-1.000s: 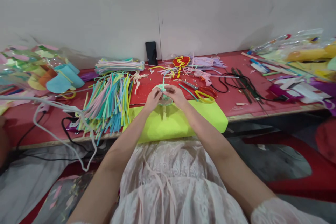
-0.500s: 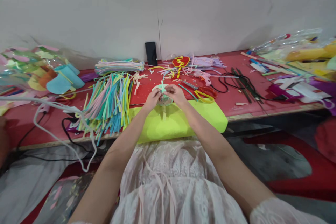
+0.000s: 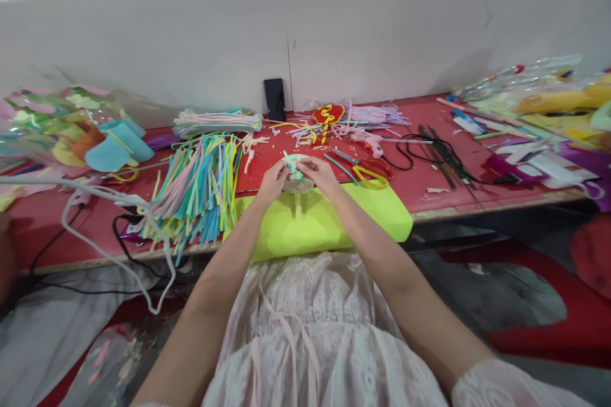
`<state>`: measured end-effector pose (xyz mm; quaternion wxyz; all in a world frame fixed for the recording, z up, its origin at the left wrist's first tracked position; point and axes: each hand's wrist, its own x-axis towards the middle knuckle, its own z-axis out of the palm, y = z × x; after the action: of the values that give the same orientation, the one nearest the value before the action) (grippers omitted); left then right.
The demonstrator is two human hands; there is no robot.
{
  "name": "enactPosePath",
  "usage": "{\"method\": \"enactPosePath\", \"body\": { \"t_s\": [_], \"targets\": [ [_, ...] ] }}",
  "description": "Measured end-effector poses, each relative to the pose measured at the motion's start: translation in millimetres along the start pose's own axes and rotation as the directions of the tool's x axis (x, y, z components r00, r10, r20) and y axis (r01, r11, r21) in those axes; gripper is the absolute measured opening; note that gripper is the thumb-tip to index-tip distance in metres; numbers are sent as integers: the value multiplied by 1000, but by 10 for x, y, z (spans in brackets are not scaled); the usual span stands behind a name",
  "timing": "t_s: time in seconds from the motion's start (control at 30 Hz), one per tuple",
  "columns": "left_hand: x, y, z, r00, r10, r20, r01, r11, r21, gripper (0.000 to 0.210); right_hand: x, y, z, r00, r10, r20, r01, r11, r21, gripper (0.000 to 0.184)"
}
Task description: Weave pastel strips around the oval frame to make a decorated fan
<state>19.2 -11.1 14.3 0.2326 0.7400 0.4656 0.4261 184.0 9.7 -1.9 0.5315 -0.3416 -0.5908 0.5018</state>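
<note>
Over the table's front middle, my left hand [image 3: 275, 178] and my right hand [image 3: 319, 173] meet fingertip to fingertip. Between them is a mint-green pipe cleaner [image 3: 293, 166], bent into a small knotted shape; both hands pinch it. Beneath the fingers lies a pale round disc [image 3: 300, 187] with a light stick handle [image 3: 298, 208], resting at the edge of a bright yellow-green pad [image 3: 272, 235]. Fingers cover much of the disc. To the right of my right hand lie scissors [image 3: 370, 175] with red and yellow handles.
Pipe cleaners [image 3: 191, 184] in many colours are heaped at left. A phone [image 3: 275, 100] leans on the partition. Behind the hands is a red-and-yellow fan shape [image 3: 328, 116]; a pink glue gun [image 3: 372, 143] with a black cord lies right. White wire [image 3: 165, 248] loops at front left.
The mint-green piece between my fingers has turned; its free end now points up and left rather than straight up. Both hands have stayed in nearly the same place.
</note>
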Motion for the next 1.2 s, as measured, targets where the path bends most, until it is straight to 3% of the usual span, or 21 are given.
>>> {"method": "enactPosePath", "body": {
  "t_s": [0.33, 0.57, 0.73, 0.93, 1.2],
  "targets": [
    [-22, -36, 27, 994, -24, -108, 26, 1000, 11, 21, -44, -68, 56, 979, -205, 10, 200, 944, -261, 27],
    [11, -88, 47, 1000, -14, -24, 12, 993, -116, 19, -71, -93, 66, 954, -300, 5, 286, 903, -321, 27],
    [22, -148, 55, 999, -16, 29, 19, 993, -119, 22, -59, -68, 54, 955, -296, -2, 278, 899, -339, 26],
    [16, -131, 38, 1000, -22, 20, 24, 993, -113, 20, -40, -30, 45, 970, -242, -11, 227, 923, -312, 25],
    [42, -181, -38, 994, -106, -11, 104, 989, -104, 27, -37, -23, 34, 961, -271, 46, 272, 909, -317, 20]
  ]
}}
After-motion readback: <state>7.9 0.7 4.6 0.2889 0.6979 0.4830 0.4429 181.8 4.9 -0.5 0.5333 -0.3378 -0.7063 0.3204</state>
